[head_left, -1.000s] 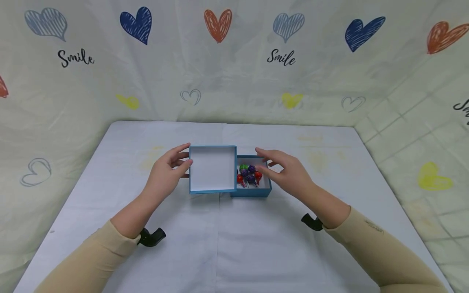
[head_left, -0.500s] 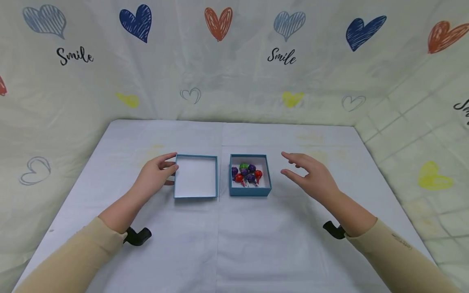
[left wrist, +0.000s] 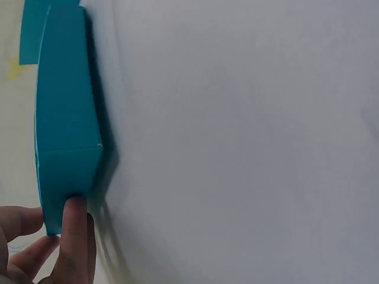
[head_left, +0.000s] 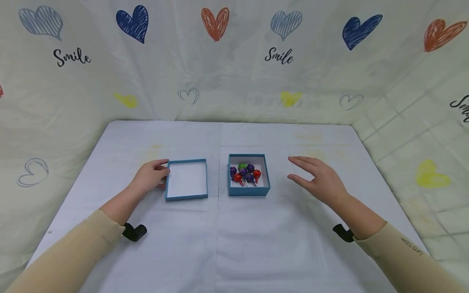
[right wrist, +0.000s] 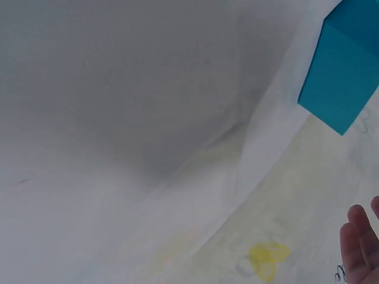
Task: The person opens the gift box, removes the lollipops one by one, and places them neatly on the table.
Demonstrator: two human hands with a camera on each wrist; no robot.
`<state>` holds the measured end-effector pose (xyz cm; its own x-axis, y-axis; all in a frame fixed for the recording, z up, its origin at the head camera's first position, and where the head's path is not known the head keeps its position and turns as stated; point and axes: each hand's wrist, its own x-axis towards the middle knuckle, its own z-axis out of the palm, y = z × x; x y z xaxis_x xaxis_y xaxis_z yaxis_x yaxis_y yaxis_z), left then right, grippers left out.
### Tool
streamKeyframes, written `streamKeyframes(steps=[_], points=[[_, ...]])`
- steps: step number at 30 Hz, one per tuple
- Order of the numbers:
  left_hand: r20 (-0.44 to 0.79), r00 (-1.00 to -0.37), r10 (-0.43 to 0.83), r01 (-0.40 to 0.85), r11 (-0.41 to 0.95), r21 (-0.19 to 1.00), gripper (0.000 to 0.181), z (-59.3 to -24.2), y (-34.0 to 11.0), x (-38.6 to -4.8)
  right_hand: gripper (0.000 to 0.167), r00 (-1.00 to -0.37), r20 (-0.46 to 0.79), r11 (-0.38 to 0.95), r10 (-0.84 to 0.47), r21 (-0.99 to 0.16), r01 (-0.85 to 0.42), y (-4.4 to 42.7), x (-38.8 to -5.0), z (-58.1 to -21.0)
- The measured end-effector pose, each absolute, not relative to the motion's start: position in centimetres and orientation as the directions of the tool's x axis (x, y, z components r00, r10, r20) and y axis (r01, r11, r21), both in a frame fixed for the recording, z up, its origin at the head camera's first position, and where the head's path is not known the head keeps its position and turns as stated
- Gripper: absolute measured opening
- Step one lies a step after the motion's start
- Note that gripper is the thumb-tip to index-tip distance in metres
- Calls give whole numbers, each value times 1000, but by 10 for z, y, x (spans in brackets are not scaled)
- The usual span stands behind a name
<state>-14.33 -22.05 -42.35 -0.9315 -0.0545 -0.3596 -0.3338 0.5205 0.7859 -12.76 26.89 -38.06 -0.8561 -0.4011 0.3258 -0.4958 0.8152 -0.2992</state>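
So the lid (head_left: 187,180) is inside-up just left of the lidless box (head_left: 248,191), which has the lollipops (head_left: 250,178) in it. Left hand (head_left: 148,176) has the lid's left edge pinched. Right hand (head_left: 319,179) is apart from the box on its right, fingers pretty straight, thumb spread, holding nothing. I'd call this step parking the lid; next probably calls for an easy left-hand release. Left wrist cam shows a finger against the lid's outer wall, hidden from the head cam; only the head cam shows the candy.
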Motion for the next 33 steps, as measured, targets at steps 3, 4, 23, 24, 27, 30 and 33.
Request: streamKeyframes(steps=[3,4,23,24,27,30,33], points=[[-375,-925,-63,-346,546,763,52,-424,-221,-145,58,-856,317,817,-410,-290,-498,270,-127,-381],[-374,-926,-60,-342,553,760,52,-424,-221,-145,58,-856,313,819,-411,-286,-498,270,-127,-382],[-56,-984,169,106,808,580,71,-397,-179,-135,64,-811,361,797,-461,-233,-557,274,-131,-389],[-56,-979,195,129,811,571,75,-396,-173,-135,64,-806,365,794,-466,-229,-563,274,-131,-389],[-45,-959,279,213,820,531,85,-396,-158,-135,65,-794,371,788,-482,-211,-578,274,-133,-388],[-30,-937,349,294,830,474,92,-397,-144,-136,65,-788,363,785,-498,-198,-587,272,-134,-387],[-29,-916,399,351,836,421,92,-398,-134,-137,65,-786,342,787,-515,-175,-592,271,-135,-387]])
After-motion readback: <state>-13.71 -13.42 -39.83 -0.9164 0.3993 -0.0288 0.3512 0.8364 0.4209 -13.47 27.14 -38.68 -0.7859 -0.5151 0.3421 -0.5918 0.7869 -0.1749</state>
